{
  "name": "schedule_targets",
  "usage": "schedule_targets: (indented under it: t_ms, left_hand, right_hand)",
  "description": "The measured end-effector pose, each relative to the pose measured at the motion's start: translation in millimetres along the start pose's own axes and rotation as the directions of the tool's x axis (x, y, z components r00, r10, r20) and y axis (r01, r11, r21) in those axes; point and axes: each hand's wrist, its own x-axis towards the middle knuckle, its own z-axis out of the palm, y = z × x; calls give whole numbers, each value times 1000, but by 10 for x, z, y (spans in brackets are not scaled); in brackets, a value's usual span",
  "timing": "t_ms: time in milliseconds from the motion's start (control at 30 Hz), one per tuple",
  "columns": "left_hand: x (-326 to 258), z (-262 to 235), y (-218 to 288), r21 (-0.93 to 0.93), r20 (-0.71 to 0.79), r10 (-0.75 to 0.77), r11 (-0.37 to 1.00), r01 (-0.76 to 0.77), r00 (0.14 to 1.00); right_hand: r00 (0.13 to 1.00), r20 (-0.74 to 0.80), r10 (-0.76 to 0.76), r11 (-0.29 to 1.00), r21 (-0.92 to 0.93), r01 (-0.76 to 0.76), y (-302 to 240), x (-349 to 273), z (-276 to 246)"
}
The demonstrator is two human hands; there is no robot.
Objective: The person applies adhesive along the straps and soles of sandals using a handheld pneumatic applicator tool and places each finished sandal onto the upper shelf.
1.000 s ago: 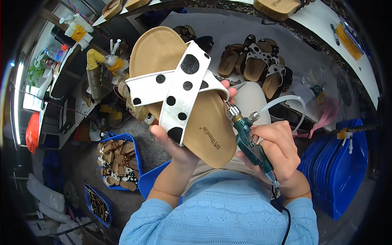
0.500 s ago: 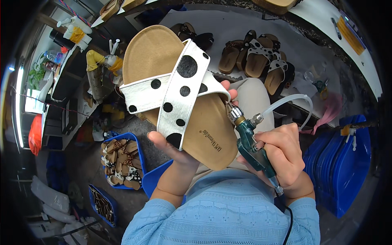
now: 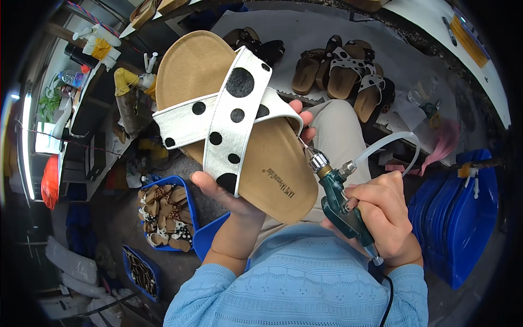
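Observation:
A sandal with a tan footbed (image 3: 278, 163) and crossed white straps (image 3: 237, 117) with black spots lies tilted across my left hand (image 3: 231, 203). That hand's thumb presses near one strap end, and its fingertips show past the opposite edge. My right hand (image 3: 384, 215) is wrapped round a green spray gun (image 3: 336, 191) with a silver nozzle. A thin needle tip reaches from the nozzle to the footbed's right edge, just below a strap end; whether it touches I cannot tell. A clear tube (image 3: 384, 143) loops off the gun, and a dark hose leaves its lower end.
Several spotted and dark sandals (image 3: 343, 76) stand on a paper-covered surface ahead. At lower left, a blue bin (image 3: 192, 218) holds many sandals beside a smaller blue bin (image 3: 157, 294). Stacked blue bins (image 3: 463, 218) stand at right. A yellow-taped pipe (image 3: 126, 82) juts out at left.
The sandal and my left hand have shifted slightly left and up. My right hand and the gun have moved a little right and down, so more of the needle shows.

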Motion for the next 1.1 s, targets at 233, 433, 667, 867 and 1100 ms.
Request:
schedule_targets:
  t_ms: [233, 433, 667, 867, 1100]
  left_hand:
    - [-52, 16, -38, 86, 27, 16, 996, -18, 1000]
    - [-36, -7, -35, 34, 71, 32, 999, -34, 997]
    - [-16, -36, -14, -62, 42, 11, 998, -9, 999]
    - [-2, -84, 2, -108, 115, 34, 994, -21, 993]
    - [-3, -21, 2, -132, 59, 13, 991, -5, 998]
  right_hand:
    - [996, 52, 68, 997, 17, -69, 23, 20, -18]
    - [1000, 18, 18, 1000, 14, -19, 31, 26, -22]
    - [1000, 15, 1, 1000, 17, -1, 23, -9, -23]
    - [1000, 2, -4, 1000, 1, 4, 18, -12, -11]
    - [989, 38, 144, 979, 141, -148, 33, 53, -49]
